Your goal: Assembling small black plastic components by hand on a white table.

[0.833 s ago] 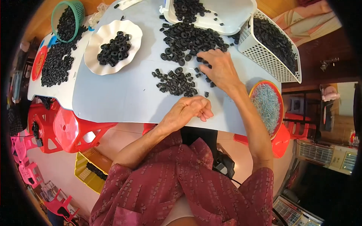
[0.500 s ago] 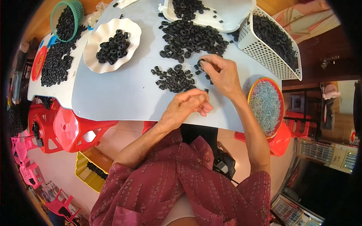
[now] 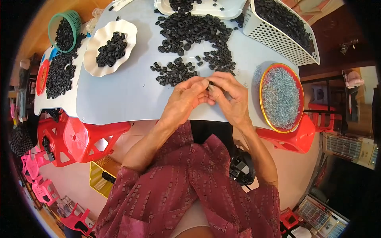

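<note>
My two hands meet over the table's near edge, fingertips together. Between the thumb and fingers of my right hand (image 3: 233,101) is a small black part (image 3: 210,83), partly covered. My left hand (image 3: 181,101) is closed, its thumb tip against the same spot; what lies inside its fingers is hidden. Just beyond my left hand lies a small pile of black ring-like pieces (image 3: 173,72). A larger heap of black pieces (image 3: 192,29) spreads behind it, and smaller black bits (image 3: 219,58) lie beyond my right hand.
A white wavy-rimmed dish (image 3: 89,53) with black rings stands left. At right are a white perforated basket (image 3: 274,41) of black pieces and a red, yellow-rimmed bowl (image 3: 295,123) of clear bits. A white tray (image 3: 222,14) lies far back; red stools (image 3: 77,137) stand below left.
My right hand has drawn back from the heap toward me, bringing a small black part to my left hand. The fingertips of both hands now meet. The whole view has shifted slightly.
</note>
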The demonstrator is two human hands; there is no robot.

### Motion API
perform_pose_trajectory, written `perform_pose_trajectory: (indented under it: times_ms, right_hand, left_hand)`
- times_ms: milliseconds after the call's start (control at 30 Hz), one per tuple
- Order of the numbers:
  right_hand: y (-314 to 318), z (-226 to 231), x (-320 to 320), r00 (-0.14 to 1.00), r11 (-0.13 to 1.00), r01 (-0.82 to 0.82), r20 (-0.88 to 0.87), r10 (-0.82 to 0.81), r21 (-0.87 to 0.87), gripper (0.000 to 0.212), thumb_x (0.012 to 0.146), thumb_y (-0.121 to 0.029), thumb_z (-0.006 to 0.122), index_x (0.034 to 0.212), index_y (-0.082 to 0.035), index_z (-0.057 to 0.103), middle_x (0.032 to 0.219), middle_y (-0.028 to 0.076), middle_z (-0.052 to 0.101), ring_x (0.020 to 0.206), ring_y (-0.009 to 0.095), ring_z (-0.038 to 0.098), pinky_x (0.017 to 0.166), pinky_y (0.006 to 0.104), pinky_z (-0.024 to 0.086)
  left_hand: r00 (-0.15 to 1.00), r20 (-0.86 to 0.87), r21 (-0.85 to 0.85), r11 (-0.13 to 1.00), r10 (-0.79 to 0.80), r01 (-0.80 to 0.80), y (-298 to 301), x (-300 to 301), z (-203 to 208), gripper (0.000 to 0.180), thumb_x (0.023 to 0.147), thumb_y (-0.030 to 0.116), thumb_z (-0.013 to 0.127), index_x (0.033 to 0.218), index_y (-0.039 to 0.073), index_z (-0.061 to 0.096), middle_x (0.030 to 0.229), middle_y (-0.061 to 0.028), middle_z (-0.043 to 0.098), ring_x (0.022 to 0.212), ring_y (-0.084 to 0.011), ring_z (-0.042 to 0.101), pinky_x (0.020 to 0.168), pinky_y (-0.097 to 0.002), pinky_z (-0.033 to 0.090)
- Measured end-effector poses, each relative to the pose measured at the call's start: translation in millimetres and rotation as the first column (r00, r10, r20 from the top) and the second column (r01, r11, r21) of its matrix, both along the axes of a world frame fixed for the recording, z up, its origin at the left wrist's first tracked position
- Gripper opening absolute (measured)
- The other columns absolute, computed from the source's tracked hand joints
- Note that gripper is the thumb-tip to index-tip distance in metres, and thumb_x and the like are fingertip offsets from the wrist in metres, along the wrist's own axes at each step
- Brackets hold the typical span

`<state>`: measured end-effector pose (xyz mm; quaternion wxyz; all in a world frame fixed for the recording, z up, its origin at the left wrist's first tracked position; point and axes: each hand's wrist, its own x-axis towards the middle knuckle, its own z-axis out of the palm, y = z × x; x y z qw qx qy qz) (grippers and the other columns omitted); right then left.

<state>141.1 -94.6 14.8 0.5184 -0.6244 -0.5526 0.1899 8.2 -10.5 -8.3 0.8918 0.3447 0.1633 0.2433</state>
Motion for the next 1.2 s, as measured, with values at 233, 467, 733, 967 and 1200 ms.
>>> perform_pose_trajectory:
  times_ms: [233, 467, 733, 967, 1200]
  right_hand:
    - [-11.1, -23.9, 2.0, 0.961, 0.997, 0.043, -0.274, -0.024, 0.061, 0.016, 0.085, -0.003, 0.060, 0.099, 0.001, 0.065, 0.101, 0.012, 0.061, 0.077, 0.014, 0.060, 0.067, 0.0248, 0.048]
    - [5.9, 2.8, 12.1, 1.000, 1.000, 0.016, -0.001, -0.016, 0.004, 0.013, 0.085, -0.002, 0.059, 0.097, 0.001, 0.065, 0.084, 0.007, 0.063, 0.072, 0.011, 0.058, 0.065, 0.0234, 0.047]
    - [79.1, 15.6, 36.9, 0.855, 0.985, -0.112, 0.492, 0.165, -0.134, 0.016, 0.080, -0.004, 0.061, 0.095, -0.001, 0.065, 0.081, 0.013, 0.062, 0.066, 0.026, 0.061, 0.062, 0.0326, 0.048]
    - [101.5, 3.3, 35.5, 0.677, 0.967, -0.123, 0.693, 0.247, -0.225, 0.015, 0.075, -0.007, 0.061, 0.089, -0.002, 0.064, 0.076, 0.013, 0.060, 0.064, 0.031, 0.059, 0.060, 0.0395, 0.047]
    - [58.8, 22.1, 22.2, 0.993, 0.952, -0.085, -0.102, 0.058, -0.293, 0.015, 0.083, -0.004, 0.062, 0.097, -0.001, 0.067, 0.076, -0.002, 0.060, 0.069, 0.004, 0.051, 0.062, 0.0196, 0.042]
  left_hand:
    - [0.997, -0.077, 0.135, 0.990, -0.022, 0.033, -9.8, 0.4, -2.4, 0.023, 0.095, 0.014, 0.051, 0.105, -0.004, 0.059, 0.091, -0.0093, 0.064, 0.079, -0.0158, 0.062, 0.074, -0.0293, 0.052]
    - [0.993, -0.119, 0.173, 0.985, 0.010, 0.011, -10.9, -9.6, -2.9, 0.023, 0.093, 0.010, 0.051, 0.110, -0.005, 0.058, 0.090, -0.0121, 0.065, 0.079, -0.0160, 0.062, 0.076, -0.0298, 0.052]
    - [0.990, -0.132, 0.155, 0.987, 0.056, -0.035, -13.8, -13.1, -3.9, 0.024, 0.092, 0.010, 0.051, 0.111, -0.004, 0.057, 0.089, -0.0119, 0.066, 0.076, -0.0147, 0.061, 0.077, -0.0281, 0.050]
    - [0.997, -0.071, 0.064, 0.997, 0.036, -0.032, -10.1, -14.2, -6.9, 0.028, 0.093, 0.013, 0.051, 0.113, -0.006, 0.054, 0.091, -0.0146, 0.065, 0.080, -0.0178, 0.062, 0.079, -0.0312, 0.051]
    - [0.998, 0.009, -0.064, 0.996, 0.062, -0.061, -5.9, -13.7, -9.7, 0.029, 0.094, 0.013, 0.051, 0.116, -0.006, 0.053, 0.093, -0.0179, 0.065, 0.082, -0.0222, 0.063, 0.079, -0.0352, 0.052]
